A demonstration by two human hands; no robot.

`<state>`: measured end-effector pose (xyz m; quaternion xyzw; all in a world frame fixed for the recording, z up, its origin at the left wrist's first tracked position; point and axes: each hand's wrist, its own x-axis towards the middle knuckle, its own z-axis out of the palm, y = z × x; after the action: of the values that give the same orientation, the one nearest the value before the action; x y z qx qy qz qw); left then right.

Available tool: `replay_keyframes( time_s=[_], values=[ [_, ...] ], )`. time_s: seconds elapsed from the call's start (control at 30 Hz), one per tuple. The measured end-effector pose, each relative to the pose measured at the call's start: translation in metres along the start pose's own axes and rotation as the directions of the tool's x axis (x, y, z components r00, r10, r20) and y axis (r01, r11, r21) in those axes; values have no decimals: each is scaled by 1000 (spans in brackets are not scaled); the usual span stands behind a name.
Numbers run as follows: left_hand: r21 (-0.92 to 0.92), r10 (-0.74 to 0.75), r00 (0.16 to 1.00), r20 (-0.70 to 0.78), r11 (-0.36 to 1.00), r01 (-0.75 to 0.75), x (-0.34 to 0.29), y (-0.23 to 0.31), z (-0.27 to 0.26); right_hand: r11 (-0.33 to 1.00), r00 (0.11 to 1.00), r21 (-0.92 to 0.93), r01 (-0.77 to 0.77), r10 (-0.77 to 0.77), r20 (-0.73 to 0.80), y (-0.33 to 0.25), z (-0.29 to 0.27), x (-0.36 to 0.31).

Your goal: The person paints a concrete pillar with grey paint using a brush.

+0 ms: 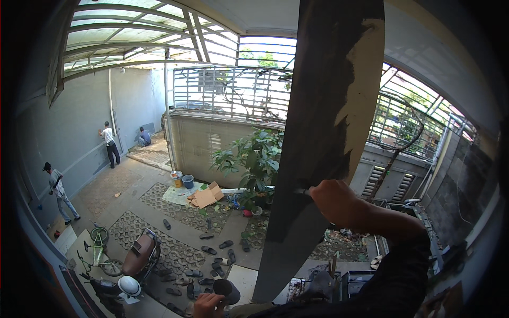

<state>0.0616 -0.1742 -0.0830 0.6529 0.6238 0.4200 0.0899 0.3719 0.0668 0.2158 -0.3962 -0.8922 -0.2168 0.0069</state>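
Observation:
A tall pillar (pixel 318 106) rises in front of me, mostly coated in dark grey paint. An unpainted beige strip (pixel 366 90) with a ragged border runs down its right side. My right hand (pixel 333 200) is closed around a paintbrush (pixel 302 191), with only a small pale part of it showing at the pillar's face. The bristles are hard to make out. Low down, my left hand (pixel 208 306) grips a dark, round paint cup (pixel 227 291) by its left side. What the cup contains cannot be seen.
Below lie several dark sandals (pixel 208 249), a parked motorbike (pixel 142 252), a white helmet (pixel 129 286) and a green bicycle (pixel 99 249). Buckets (pixel 187 181), cardboard (pixel 207 196) and a leafy plant (pixel 254 153) stand beyond. Three people (pixel 110 143) are by the left wall.

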Motion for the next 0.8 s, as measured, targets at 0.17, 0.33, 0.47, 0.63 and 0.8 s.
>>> replay_keyframes(
  time_s=[0.17,0.33,0.47,0.63,0.8],
  values=[
    [-44,59,998,-24,997,-60,1,-5,7,982,972,85,-166,178,-156,95,-93,55],
    [-44,68,997,-42,997,-70,2,-1,8,984,742,-87,-157,60,-668,167,-216,62],
    [-74,69,997,-36,995,-71,5,7,5,905,551,-263,-334,-39,-834,186,-300,70],
    [-58,69,997,-28,996,-71,3,9,1,611,242,-144,-779,80,-967,180,-295,117],
    [-59,92,995,-33,994,-94,-2,-3,-1,710,633,-430,-558,30,-773,123,-178,92]
  ],
)
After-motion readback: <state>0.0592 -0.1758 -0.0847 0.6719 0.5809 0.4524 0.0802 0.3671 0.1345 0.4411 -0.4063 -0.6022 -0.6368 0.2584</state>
